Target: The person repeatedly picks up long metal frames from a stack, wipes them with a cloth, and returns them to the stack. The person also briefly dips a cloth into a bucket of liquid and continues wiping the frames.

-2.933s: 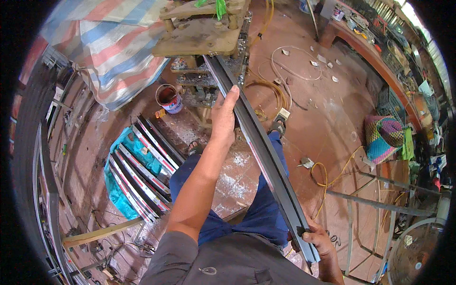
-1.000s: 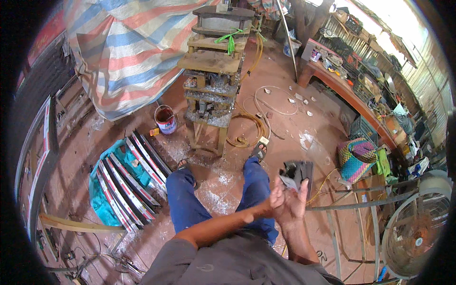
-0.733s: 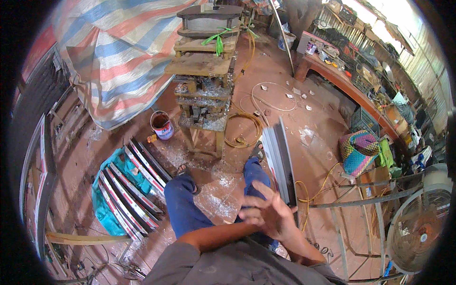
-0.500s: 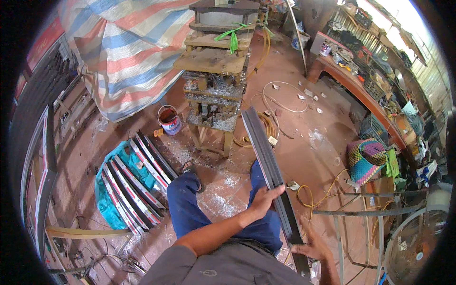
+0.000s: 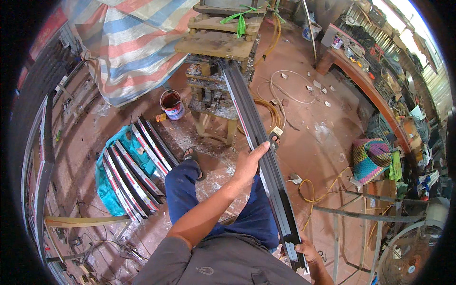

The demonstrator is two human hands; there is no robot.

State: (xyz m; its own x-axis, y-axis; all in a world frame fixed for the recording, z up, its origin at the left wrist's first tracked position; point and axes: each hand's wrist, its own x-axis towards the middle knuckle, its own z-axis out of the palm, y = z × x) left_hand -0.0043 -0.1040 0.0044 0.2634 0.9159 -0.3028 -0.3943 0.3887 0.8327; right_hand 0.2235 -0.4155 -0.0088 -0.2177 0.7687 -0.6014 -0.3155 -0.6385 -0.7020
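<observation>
A long dark metal profile [image 5: 252, 114], with a white-and-red strip along its left edge, slants from the wooden stand down to my right side. My left hand [image 5: 249, 163] grips it around its middle, thumb on top. Near its close end, my right hand [image 5: 308, 250] holds it, partly hidden by the profile. The far end overlaps the lower shelves of the wooden stand [image 5: 213, 46], which are strewn with shavings; whether it touches them I cannot tell.
Several similar strips [image 5: 154, 145] lie on a turquoise sheet [image 5: 110, 202] at left. A paint bucket [image 5: 174, 112] stands beside the stand. Hoses [image 5: 268, 114] coil on the floor. At right are a woven bag [image 5: 368, 164], a metal frame [image 5: 368, 216] and a fan [image 5: 411, 259].
The profile has moved forward and left, its far end now over the stand's shelves. My left hand has moved forward with it, and my right hand has closed on the near end.
</observation>
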